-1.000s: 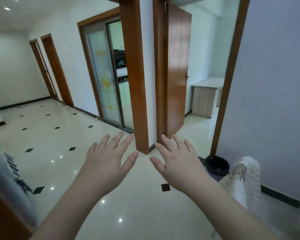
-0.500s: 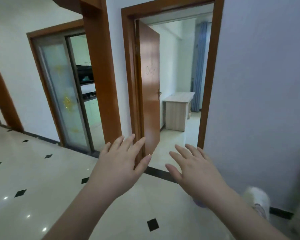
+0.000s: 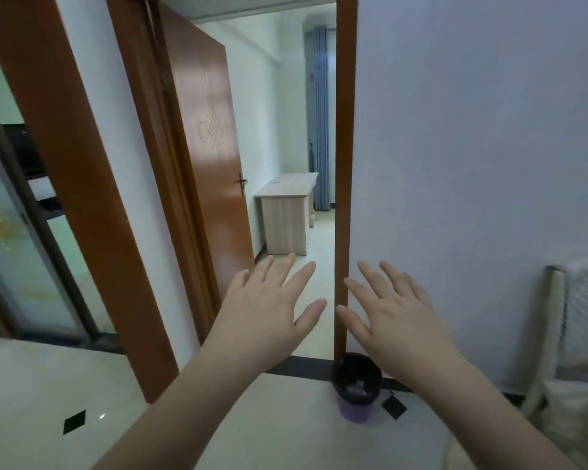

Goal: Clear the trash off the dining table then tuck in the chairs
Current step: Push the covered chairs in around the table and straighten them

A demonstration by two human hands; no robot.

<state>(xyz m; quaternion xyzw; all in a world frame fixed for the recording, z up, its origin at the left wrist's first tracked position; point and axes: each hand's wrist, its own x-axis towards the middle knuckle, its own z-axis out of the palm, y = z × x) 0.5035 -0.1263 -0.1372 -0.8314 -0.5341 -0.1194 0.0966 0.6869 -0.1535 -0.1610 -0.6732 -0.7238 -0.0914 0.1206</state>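
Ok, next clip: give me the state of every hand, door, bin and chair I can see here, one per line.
Left hand: open, fingers spread, holding nothing.
Right hand: open, fingers spread, holding nothing.
Brown wooden door: swung open into the far room.
Purple waste bin with black liner: upright on the floor, some trash inside.
White padded chair: upright by the wall.

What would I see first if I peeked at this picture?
Two open hands, left and right, stretched out in the middle and holding nothing. Below the right one, a purple bin with a black bag sits on the floor by the door frame. Behind them an open brown door shows a desk.
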